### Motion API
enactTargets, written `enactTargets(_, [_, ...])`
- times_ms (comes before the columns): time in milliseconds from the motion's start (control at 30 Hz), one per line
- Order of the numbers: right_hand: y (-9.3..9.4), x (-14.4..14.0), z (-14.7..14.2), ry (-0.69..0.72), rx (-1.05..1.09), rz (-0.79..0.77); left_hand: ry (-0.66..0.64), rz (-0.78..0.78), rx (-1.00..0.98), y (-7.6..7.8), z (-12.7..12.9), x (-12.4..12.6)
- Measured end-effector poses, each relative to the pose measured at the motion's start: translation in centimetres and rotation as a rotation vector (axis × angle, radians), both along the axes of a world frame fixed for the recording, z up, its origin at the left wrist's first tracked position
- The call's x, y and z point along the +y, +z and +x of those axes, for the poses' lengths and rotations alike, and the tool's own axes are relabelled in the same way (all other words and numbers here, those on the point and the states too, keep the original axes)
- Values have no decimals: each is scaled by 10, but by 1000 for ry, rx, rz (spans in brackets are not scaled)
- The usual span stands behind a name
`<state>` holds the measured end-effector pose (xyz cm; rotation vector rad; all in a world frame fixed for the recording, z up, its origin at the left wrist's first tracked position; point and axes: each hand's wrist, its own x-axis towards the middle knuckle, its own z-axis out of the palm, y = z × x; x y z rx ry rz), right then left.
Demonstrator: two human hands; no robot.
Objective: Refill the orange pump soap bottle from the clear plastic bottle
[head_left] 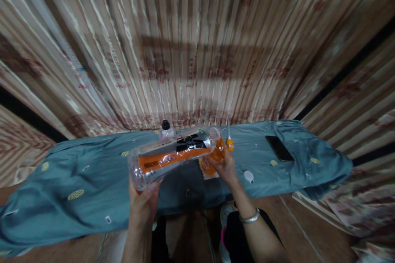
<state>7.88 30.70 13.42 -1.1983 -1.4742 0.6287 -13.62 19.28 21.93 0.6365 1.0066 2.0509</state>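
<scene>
A clear plastic bottle [173,154] with an orange and black label lies tilted on its side in the air over a table under a blue-green cloth [77,172]. My left hand [142,204] grips its base end. My right hand [224,166] is at its mouth end, beside something orange [218,153] that I cannot make out clearly. The bottle looks empty and uncapped. A white cap [248,176] lies on the cloth just right of my right hand.
A small bottle with a black cap [166,128] stands behind the held bottle. A black phone [279,148] lies at the right of the cloth. A small orange piece [229,143] sits near a thin white cord. A striped curtain hangs behind the table.
</scene>
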Motion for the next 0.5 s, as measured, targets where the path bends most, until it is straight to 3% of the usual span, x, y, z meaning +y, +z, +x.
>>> enactTargets(500, [5, -1, -2, 13, -1, 24, 3, -18, 0, 1, 0, 0])
